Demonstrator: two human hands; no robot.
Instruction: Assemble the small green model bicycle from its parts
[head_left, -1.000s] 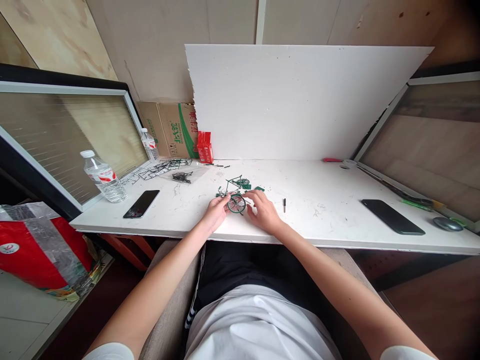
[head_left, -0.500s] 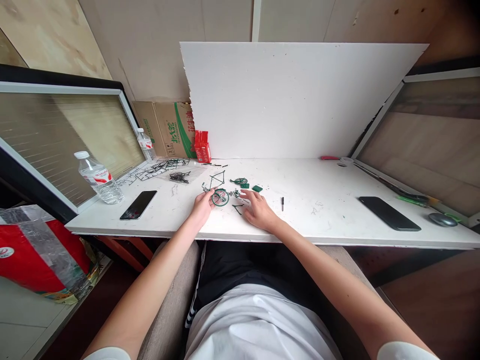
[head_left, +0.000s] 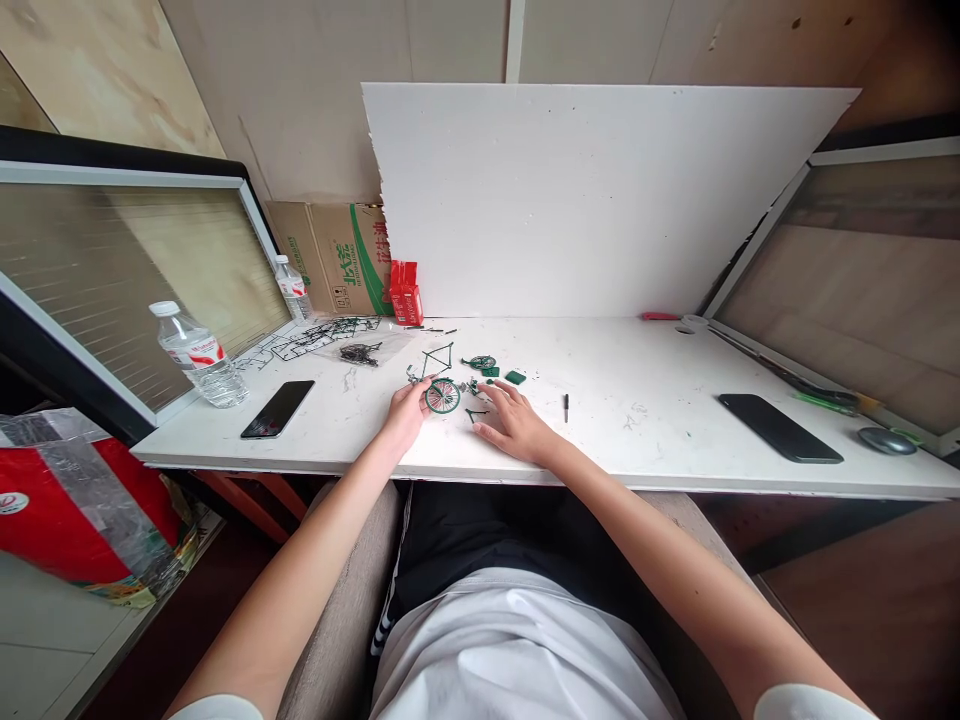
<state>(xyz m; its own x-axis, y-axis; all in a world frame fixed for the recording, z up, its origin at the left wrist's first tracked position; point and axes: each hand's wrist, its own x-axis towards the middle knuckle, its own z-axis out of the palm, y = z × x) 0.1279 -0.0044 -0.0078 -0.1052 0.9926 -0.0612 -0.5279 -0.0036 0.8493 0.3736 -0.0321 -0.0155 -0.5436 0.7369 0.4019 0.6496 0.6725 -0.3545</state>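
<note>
My left hand (head_left: 407, 408) is closed on a small model bicycle, gripping it beside its green spoked wheel (head_left: 442, 396). The thin green frame (head_left: 436, 358) slants up and away from my fingertips. My right hand (head_left: 510, 412) is open over the table, fingers spread among loose parts. A small green fork-like piece (head_left: 475, 414) lies by its thumb, and a small dark part (head_left: 473, 386) is near its fingertips. Farther back lie a second wheel (head_left: 480, 362) and flat green pieces, one of them a green block (head_left: 515, 377).
A short black rod (head_left: 566, 407) lies right of my right hand. Black part frames (head_left: 322, 338) and a plastic bag (head_left: 367, 350) are at back left. A phone (head_left: 277, 409) and water bottle (head_left: 196, 355) stand left; a black slab (head_left: 780, 428) and mouse (head_left: 886, 440) lie right.
My right hand's fingers have spread, its thumb moving left toward the fork-like piece. My left hand still holds the model bicycle in nearly the same spot.
</note>
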